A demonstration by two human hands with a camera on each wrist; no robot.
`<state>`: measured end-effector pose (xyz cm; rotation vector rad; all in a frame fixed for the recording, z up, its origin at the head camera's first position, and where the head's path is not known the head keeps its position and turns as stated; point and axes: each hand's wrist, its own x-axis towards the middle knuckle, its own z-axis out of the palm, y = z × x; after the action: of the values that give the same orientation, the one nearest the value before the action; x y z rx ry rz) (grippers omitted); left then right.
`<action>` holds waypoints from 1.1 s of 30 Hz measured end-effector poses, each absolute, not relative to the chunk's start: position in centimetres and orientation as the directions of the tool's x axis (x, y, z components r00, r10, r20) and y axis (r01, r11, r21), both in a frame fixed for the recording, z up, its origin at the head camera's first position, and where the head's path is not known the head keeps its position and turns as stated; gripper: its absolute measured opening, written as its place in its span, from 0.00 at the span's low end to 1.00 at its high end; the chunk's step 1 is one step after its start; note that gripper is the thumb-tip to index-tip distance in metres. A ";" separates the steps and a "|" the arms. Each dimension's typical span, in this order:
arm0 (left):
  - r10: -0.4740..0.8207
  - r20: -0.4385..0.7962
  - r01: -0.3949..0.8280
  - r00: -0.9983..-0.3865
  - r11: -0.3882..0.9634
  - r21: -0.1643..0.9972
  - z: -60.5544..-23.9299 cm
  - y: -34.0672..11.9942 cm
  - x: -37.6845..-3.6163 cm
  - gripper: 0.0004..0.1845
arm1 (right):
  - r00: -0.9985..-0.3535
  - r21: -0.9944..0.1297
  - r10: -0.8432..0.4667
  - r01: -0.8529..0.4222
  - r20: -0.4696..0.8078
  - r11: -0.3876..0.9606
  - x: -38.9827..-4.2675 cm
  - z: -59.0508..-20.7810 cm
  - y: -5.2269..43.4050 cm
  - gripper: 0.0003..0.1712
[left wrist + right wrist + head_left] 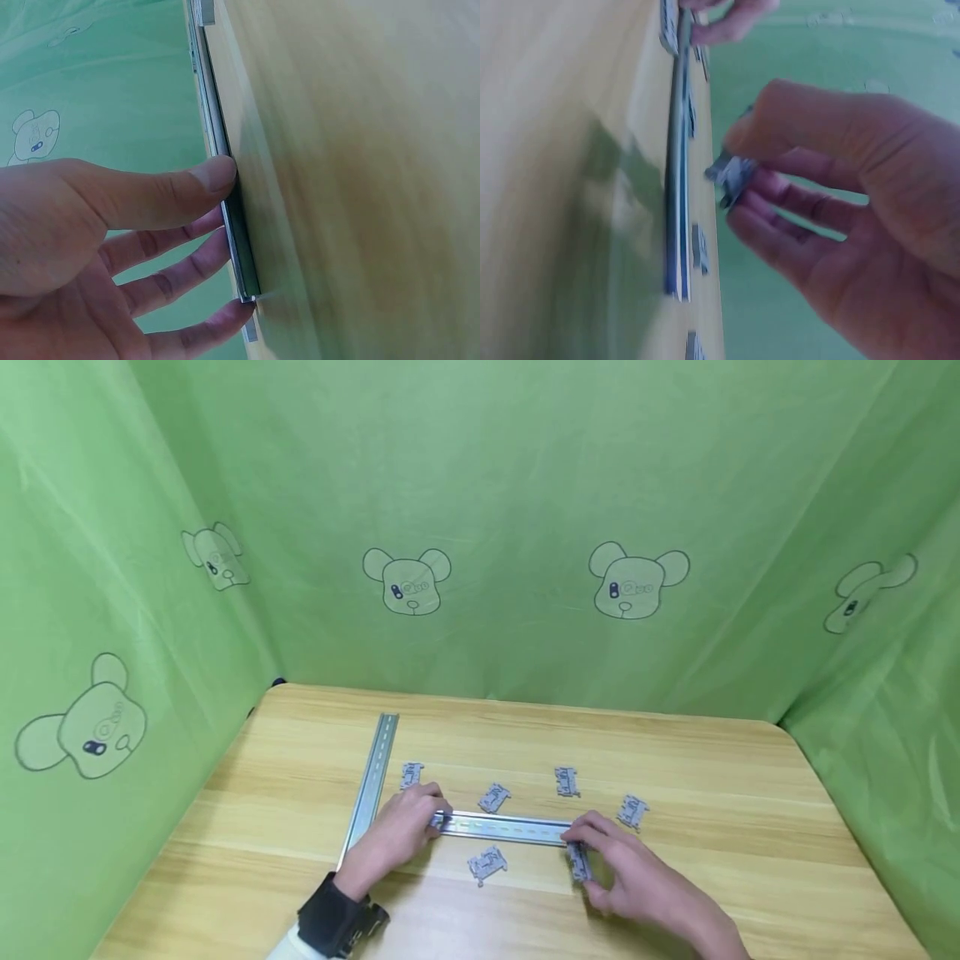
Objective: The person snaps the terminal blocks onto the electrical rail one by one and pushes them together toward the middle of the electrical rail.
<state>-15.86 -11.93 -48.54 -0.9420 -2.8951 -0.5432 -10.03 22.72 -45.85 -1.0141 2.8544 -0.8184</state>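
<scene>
A slotted metal DIN rail lies crosswise on the table, with my left hand gripping its left end. In the left wrist view the thumb presses the near edge of the rail while the fingers are on its far side. My right hand pinches a grey terminal block by the right end of the rail. The right wrist view shows this terminal block raised off the table, between thumb and fingertips, apart from the rail.
A second DIN rail lies lengthwise at the left, partly behind the left hand. Several loose terminal blocks lie beyond the held rail, and one more terminal block lies in front of it. Green curtains surround the wooden table.
</scene>
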 end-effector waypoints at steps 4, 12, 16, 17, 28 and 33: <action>0.549 0.143 0.563 -0.824 0.760 0.324 -48.5 -12.1 -15.8 0.16 | -0.794 -0.522 -0.550 -0.594 0.259 0.612 -10.9 -46.0 24.2 0.35; 0.544 0.135 0.555 -0.828 0.763 0.331 -48.3 -12.3 -15.6 0.18 | -0.851 -0.554 -0.442 -0.521 0.283 0.649 -12.2 -47.2 27.5 0.36; 0.544 0.136 0.555 -0.828 0.759 0.340 -48.4 -12.2 -15.6 0.18 | -0.865 -0.578 -0.424 -0.497 0.269 0.647 -12.6 -48.0 28.2 0.35; 0.544 0.136 0.554 -0.828 0.759 0.342 -48.4 -12.2 -15.7 0.18 | -0.866 -0.580 -0.422 -0.496 0.269 0.647 -12.7 -48.1 28.3 0.35; 0.548 0.144 0.560 -0.824 0.753 0.345 -48.5 -12.2 -15.8 0.18 | -0.865 -0.606 -0.412 -0.496 0.285 0.622 -13.1 -49.4 28.5 0.34; 0.545 0.142 0.557 -0.826 0.751 0.354 -48.7 -12.4 -15.9 0.18 | -0.868 -0.638 -0.410 -0.487 0.278 0.597 -13.2 -49.6 28.2 0.33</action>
<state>-15.93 -12.38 -48.66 -0.9167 -2.9124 -0.6034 -13.22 28.23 -49.62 -0.8167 2.8974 -1.2089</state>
